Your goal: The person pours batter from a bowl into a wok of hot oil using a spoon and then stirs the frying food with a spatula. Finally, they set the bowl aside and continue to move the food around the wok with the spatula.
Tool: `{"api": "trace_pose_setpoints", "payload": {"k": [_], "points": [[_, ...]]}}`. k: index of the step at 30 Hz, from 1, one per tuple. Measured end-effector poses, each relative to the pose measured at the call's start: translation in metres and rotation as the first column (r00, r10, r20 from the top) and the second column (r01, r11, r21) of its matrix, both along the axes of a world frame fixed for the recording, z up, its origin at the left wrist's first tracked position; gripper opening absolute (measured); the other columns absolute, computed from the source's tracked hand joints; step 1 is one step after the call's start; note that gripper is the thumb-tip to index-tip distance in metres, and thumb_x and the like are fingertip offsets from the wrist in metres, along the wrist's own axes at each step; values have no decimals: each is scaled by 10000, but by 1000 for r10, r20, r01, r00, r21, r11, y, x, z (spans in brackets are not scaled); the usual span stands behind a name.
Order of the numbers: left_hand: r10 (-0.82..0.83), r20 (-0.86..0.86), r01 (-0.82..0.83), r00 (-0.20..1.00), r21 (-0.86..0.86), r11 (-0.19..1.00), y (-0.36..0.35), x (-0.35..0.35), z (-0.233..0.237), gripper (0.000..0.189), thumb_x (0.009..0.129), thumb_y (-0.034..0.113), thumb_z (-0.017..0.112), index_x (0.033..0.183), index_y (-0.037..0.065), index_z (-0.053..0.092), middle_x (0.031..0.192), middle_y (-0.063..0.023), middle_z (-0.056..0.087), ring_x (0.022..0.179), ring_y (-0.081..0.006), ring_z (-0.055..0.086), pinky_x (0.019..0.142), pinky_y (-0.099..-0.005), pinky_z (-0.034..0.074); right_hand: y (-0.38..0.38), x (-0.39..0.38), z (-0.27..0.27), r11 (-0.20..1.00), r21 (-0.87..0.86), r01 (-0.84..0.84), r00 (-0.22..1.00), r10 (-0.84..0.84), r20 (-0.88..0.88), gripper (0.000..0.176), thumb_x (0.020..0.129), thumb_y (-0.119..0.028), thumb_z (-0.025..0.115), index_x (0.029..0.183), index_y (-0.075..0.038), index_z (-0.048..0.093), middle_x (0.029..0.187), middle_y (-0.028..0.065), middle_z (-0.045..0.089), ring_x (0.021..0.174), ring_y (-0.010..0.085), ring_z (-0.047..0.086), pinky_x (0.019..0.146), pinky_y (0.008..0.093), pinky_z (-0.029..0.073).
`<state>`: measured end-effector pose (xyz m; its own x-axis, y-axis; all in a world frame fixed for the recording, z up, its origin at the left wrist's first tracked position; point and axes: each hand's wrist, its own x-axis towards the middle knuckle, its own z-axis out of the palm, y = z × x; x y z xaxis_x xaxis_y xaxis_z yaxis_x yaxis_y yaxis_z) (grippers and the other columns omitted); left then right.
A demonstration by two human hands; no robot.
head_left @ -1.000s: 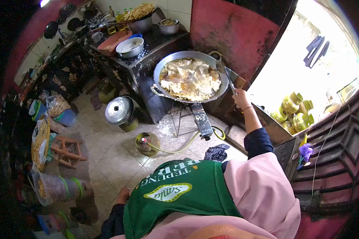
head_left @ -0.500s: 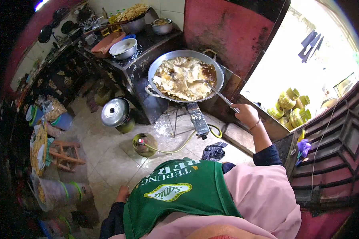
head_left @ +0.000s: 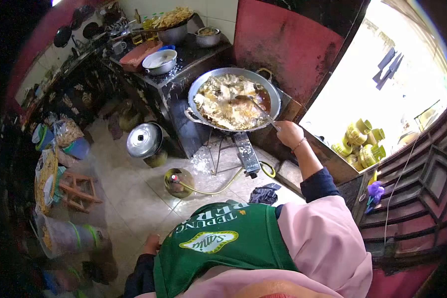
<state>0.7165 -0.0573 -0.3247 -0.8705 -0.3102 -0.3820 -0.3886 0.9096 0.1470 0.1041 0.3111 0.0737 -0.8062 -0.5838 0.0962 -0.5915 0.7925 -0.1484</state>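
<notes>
My right hand (head_left: 289,134) is closed round the handle of a long metal spatula (head_left: 263,112). The spatula's darker head lies among pale, battered-looking pieces of food (head_left: 223,107) in bubbling brown oil. All of this is in a wide metal wok (head_left: 190,94) with two loop handles. What the pieces are under the batter I cannot make out. Low at my side, beside the green apron (head_left: 253,233), hangs my left hand (head_left: 152,244). It is small in view and its fingers are partly hidden; nothing shows in it.
The wok sits over a gas burner (head_left: 246,154), its hose running to a gas cylinder (head_left: 178,183) on the floor. A lidded pot (head_left: 144,140) stands left of the dark counter (head_left: 166,92), which bears a metal pot (head_left: 160,62). A wooden stool (head_left: 79,192) is further left.
My right hand has moved left and slightly up with the spatula, whose head has shifted within the food. The view has moved slightly. My left hand stays low at my side.
</notes>
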Motion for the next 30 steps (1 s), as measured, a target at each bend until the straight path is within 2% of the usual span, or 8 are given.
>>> {"api": "trace_pose_setpoints", "payload": {"k": [5,11,14,19,26,27,28,30], "points": [[402,-94,-387,911,145,911,14,16,-29,157,719,165,558,806,42,602,832,-215,583,790,-366,567,691,-446,454,-12,-27,-28,976,218,23,999,-14,-45,353,723,-88,471,1042,-154,608,895,119,634,853,269,611,721,381,489],[6,140,1,990,-53,999,27,21,12,164,737,188,578,815,46,592,827,-184,593,721,-357,582,628,-438,473,6,-15,3,934,357,-27,999,32,-7,299,718,-79,471,962,-138,632,890,113,634,870,280,606,733,393,486],[-16,59,20,998,-57,998,28,19,26,161,709,192,612,791,57,583,792,-157,599,723,-346,585,637,-446,471,18,-12,31,949,305,-73,997,74,7,275,719,-97,483,942,-129,639,908,115,634,862,298,608,725,393,494],[242,-190,-225,951,106,969,33,22,20,148,662,174,644,742,71,575,744,-150,598,726,-335,586,642,-446,467,18,-2,60,990,138,-29,998,36,-48,321,701,-86,479,985,-129,622,909,134,628,868,311,603,750,414,480],[19,113,-30,993,90,996,15,15,6,253,735,280,608,847,59,556,766,-153,603,717,-328,590,620,-432,470,-16,-29,12,994,35,-104,993,102,57,355,678,-106,498,1009,-130,624,881,163,623,857,314,597,763,403,472],[305,81,-315,949,308,898,20,14,9,256,733,277,608,849,56,552,767,-156,602,710,-336,589,610,-435,470,-18,-23,5,995,-1,-97,991,96,93,375,664,-113,509,1020,-130,626,875,174,620,860,318,593,774,400,467],[563,114,-534,819,509,675,31,8,23,260,731,275,608,852,53,547,768,-160,602,704,-344,587,599,-438,470,-24,-13,4,992,89,-85,993,77,89,388,668,-123,510,1041,-140,618,892,166,622,874,310,592,781,396,465],[767,197,-656,610,669,350,43,7,38,254,741,265,594,864,47,547,767,-162,601,691,-350,590,574,-438,471,-26,-23,-26,994,25,-108,988,104,113,392,668,-149,533,1053,-137,608,902,174,615,877,312,588,787,388,463]]}}
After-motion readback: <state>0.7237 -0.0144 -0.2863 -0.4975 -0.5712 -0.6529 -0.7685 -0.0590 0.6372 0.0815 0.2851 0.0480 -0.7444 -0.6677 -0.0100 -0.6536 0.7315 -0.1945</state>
